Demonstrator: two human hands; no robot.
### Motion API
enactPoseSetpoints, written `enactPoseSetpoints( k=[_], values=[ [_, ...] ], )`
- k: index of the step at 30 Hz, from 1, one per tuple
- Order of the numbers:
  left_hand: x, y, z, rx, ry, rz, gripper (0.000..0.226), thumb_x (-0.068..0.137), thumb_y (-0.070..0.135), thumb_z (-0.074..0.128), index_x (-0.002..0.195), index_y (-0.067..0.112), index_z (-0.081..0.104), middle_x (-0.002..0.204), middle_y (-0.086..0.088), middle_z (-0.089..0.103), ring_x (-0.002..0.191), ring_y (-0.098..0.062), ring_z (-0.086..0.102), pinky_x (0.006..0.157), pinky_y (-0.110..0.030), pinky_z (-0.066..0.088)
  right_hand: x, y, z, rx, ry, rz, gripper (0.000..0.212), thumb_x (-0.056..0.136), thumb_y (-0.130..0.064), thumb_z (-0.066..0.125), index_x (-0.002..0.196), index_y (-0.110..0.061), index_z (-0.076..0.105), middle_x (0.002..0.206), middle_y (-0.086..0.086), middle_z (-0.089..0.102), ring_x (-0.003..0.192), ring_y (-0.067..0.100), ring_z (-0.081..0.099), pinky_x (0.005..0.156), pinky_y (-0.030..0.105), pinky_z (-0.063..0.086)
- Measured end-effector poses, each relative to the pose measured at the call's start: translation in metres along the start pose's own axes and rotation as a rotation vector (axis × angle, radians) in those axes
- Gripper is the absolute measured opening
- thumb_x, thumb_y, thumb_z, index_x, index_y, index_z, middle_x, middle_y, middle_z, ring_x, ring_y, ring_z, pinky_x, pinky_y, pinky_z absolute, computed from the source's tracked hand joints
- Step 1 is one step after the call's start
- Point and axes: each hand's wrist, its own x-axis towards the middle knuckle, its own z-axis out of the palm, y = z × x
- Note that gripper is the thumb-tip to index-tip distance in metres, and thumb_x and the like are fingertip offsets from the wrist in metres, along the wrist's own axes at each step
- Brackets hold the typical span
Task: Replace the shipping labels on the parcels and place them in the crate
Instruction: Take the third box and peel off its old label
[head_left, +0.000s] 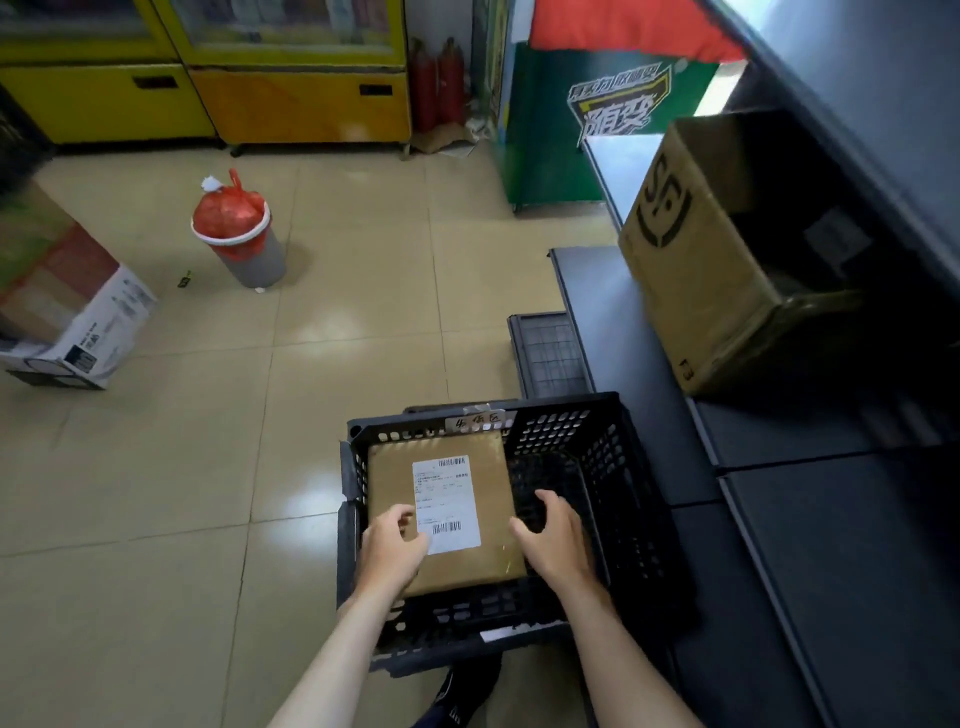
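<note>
A flat brown parcel (447, 561) with a white shipping label (448, 501) on top lies in the left half of the black perforated crate (613, 467) on the floor. My left hand (392, 545) hovers over the parcel's near left part, fingers loosely curled, thumb by the label's lower corner. My right hand (556, 540) sits at the parcel's right edge with fingers spread and relaxed above the crate's floor. Neither hand grips anything. The right half of the crate holds nothing.
Dark shelving (649, 364) runs along the right, with an open cardboard box (691, 270) on it. A grey bin with a red bag (239, 234) and a printed carton (67, 312) stand on the tiled floor to the left. Yellow cabinets (301, 98) line the back.
</note>
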Motion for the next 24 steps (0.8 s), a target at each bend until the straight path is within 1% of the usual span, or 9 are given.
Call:
enactPoseSetpoints(
  k=[3,6,9,12,14,17,19,21,24],
  values=[
    [-0.026,0.038,-0.018,0.105,-0.091,0.073,0.038,0.08,0.028,0.065,0.118,0.026,0.064,0.111,0.006,0.066,0.104,-0.014,0.061,0.088,-0.032,0.051,-0.036,-0.015,-0.044,-0.179,0.101,-0.109,0.057,0.093,-0.044,0.065,0.143,-0.022,0.051,0.145,-0.007,0.053,0.132,0.016,0.05,0.11,0.031,0.04],
    [-0.055,0.106,-0.034,0.2,-0.116,0.187,0.038,0.076,0.03,0.06,0.113,0.026,0.067,0.112,0.006,0.067,0.107,-0.015,0.062,0.092,-0.032,0.051,-0.074,-0.034,-0.104,-0.223,0.247,-0.144,0.054,0.092,-0.05,0.06,0.139,-0.024,0.055,0.139,-0.009,0.057,0.126,0.016,0.052,0.108,0.033,0.04],
    [-0.086,0.192,-0.044,0.299,-0.103,0.403,0.033,0.076,0.035,0.064,0.108,0.027,0.071,0.11,0.006,0.071,0.108,-0.017,0.065,0.091,-0.032,0.051,-0.111,-0.061,-0.169,-0.248,0.377,-0.172,0.052,0.091,-0.053,0.056,0.135,-0.025,0.058,0.133,-0.009,0.059,0.124,0.017,0.053,0.107,0.035,0.04],
    [-0.13,0.281,-0.05,0.371,-0.043,0.661,0.029,0.08,0.039,0.069,0.107,0.028,0.071,0.105,0.006,0.07,0.103,-0.018,0.067,0.083,-0.032,0.053,-0.152,-0.088,-0.233,-0.245,0.577,-0.205,0.046,0.083,-0.053,0.055,0.119,-0.025,0.066,0.114,-0.007,0.067,0.109,0.02,0.062,0.094,0.039,0.047],
    [-0.17,0.332,-0.045,0.342,-0.057,0.808,0.03,0.081,0.037,0.073,0.108,0.026,0.071,0.105,0.006,0.07,0.1,-0.018,0.068,0.082,-0.035,0.055,-0.184,-0.095,-0.275,-0.228,0.698,-0.196,0.045,0.083,-0.053,0.054,0.116,-0.025,0.067,0.109,-0.006,0.067,0.104,0.02,0.063,0.091,0.039,0.049],
    [-0.232,0.383,-0.032,0.362,-0.11,1.007,0.024,0.08,0.038,0.074,0.102,0.03,0.071,0.099,0.007,0.07,0.093,-0.019,0.07,0.078,-0.039,0.057,-0.237,-0.083,-0.331,-0.202,0.851,-0.16,0.044,0.087,-0.052,0.054,0.117,-0.023,0.067,0.11,-0.005,0.068,0.104,0.02,0.064,0.093,0.039,0.05],
    [-0.27,0.406,-0.021,0.383,-0.132,1.112,0.023,0.079,0.037,0.074,0.101,0.03,0.071,0.096,0.005,0.072,0.09,-0.021,0.071,0.075,-0.038,0.057,-0.276,-0.066,-0.363,-0.197,0.928,-0.119,0.046,0.093,-0.05,0.052,0.125,-0.02,0.064,0.118,-0.003,0.065,0.113,0.021,0.06,0.101,0.038,0.045],
    [-0.311,0.425,-0.006,0.433,-0.166,1.195,0.031,0.081,0.036,0.075,0.109,0.024,0.072,0.1,0.002,0.072,0.092,-0.021,0.07,0.074,-0.035,0.054,-0.319,-0.039,-0.391,-0.175,1.01,-0.041,0.049,0.097,-0.049,0.051,0.132,-0.017,0.06,0.126,0.0,0.063,0.119,0.022,0.056,0.106,0.038,0.04],
    [-0.376,0.437,0.028,0.52,-0.246,1.314,0.036,0.085,0.039,0.073,0.118,0.025,0.07,0.111,0.001,0.071,0.1,-0.021,0.067,0.074,-0.034,0.049,-0.386,0.024,-0.416,-0.211,1.139,0.152,0.05,0.095,-0.052,0.053,0.13,-0.016,0.062,0.123,0.0,0.065,0.113,0.023,0.059,0.1,0.038,0.042]
  ],
)
